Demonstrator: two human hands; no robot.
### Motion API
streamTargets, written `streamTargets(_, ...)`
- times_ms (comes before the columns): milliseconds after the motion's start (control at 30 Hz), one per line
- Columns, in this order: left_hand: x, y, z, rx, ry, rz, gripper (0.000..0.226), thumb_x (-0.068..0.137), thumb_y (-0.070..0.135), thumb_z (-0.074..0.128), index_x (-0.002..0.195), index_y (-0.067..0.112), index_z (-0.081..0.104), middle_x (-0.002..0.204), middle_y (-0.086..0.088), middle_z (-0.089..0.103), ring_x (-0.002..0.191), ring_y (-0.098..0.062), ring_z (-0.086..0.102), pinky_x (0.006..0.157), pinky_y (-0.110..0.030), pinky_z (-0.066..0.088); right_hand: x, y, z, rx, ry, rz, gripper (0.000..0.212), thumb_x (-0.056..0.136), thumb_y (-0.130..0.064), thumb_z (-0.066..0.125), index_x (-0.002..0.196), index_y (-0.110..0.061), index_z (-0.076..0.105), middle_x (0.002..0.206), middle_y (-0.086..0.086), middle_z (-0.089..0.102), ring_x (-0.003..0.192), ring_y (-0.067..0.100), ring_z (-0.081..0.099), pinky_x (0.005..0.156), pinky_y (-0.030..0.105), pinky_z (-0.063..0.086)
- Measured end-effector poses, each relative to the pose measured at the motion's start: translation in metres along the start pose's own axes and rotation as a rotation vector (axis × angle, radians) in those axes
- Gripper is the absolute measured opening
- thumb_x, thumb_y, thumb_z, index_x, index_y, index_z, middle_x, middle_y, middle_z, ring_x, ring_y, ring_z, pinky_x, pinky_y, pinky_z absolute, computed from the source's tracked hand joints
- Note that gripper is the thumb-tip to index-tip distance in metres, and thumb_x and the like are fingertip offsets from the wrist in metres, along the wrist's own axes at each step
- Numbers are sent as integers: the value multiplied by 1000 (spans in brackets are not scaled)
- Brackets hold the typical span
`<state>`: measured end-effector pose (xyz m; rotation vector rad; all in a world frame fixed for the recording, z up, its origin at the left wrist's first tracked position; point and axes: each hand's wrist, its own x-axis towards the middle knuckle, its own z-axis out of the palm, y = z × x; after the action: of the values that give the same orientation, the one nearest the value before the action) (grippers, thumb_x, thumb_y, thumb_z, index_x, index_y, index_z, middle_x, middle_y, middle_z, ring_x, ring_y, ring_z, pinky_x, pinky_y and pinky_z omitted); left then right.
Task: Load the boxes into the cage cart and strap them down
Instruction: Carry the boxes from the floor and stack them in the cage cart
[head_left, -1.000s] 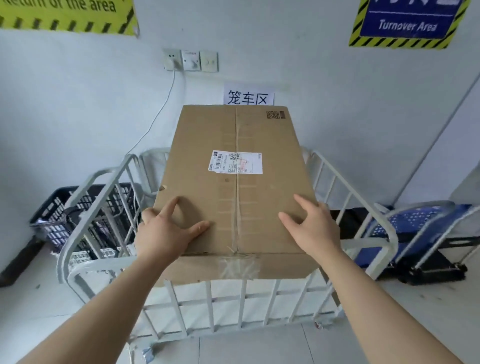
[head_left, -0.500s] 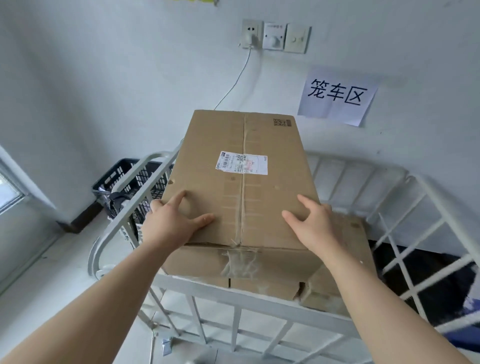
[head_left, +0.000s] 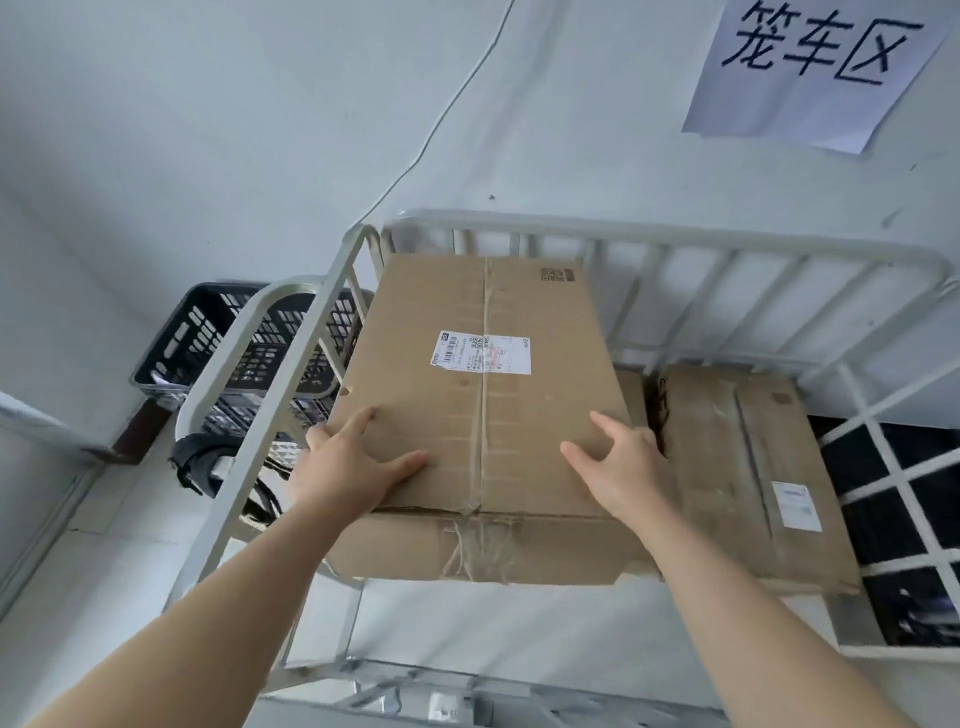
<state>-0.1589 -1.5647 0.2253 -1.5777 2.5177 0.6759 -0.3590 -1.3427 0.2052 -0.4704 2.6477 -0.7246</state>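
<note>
Squarely, left hand (head_left: 358, 467) and right hand (head_left: 623, 467) clasp the box's (head_left: 483, 332) near corners; its long axis runs away from them into the cage cart (head_left: 675, 231).

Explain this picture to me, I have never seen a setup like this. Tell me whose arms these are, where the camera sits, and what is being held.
There is no machine here: these are a person's two bare arms. The single picture comes from a wide-angle camera worn on the person's head, looking forward and down, so the arms enter from the bottom edge. The left hand and right hand hold the near corners of a large cardboard box, thumbs on top and outer fingers over its side edges. The box is inside a white metal cage cart, near its left rail. To its right a second cardboard box lies in the cart. Outside the cart, on the left, stands a black plastic crate, and a paper sign hangs on the wall.
</note>
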Motion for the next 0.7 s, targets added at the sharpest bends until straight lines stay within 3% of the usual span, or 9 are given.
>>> streamTargets(167, 54, -19, 39, 29, -73, -26, 101, 54, 90, 54, 141, 46, 30, 136, -9, 37, 114, -32, 52, 89, -38, 48, 38, -1, 57, 15, -73, 67, 66, 76, -62, 60, 137, -41, 44, 128, 5, 44, 104, 25, 58, 91, 40, 49)
streamTargets(367, 104, -42, 95, 38, -133, -89, 99, 57, 86, 57, 143, 45, 29, 136, -10, 36, 116, -33, 51, 94, -41, 46, 82, 18, 128, -55, -125, 115, 65, 75, -65, 57, 136, -44, 43, 132, 4, 44, 100, 22, 59, 89, 39, 48)
streamTargets(533, 138, -65, 142, 36, -162, -133, 100, 57, 85, 58, 144, 45, 27, 139, -9, 33, 126, -33, 42, 100, -44, 41, 105, 38, 184, -55, -131, 125, 66, 76, -63, 58, 137, -44, 42, 130, 6, 43, 104, 24, 57, 75, 30, 40)
streamTargets(700, 166, -87, 186, 1, -183, -131, 101, 61, 76, 66, 146, 42, 22, 142, -14, 26, 131, -36, 33, 105, -47, 36, 121, 54, 230, 41, -147, 91, 69, 80, -54, 62, 142, -37, 38, 138, 12, 35, 115, 28, 52, 94, 41, 46)
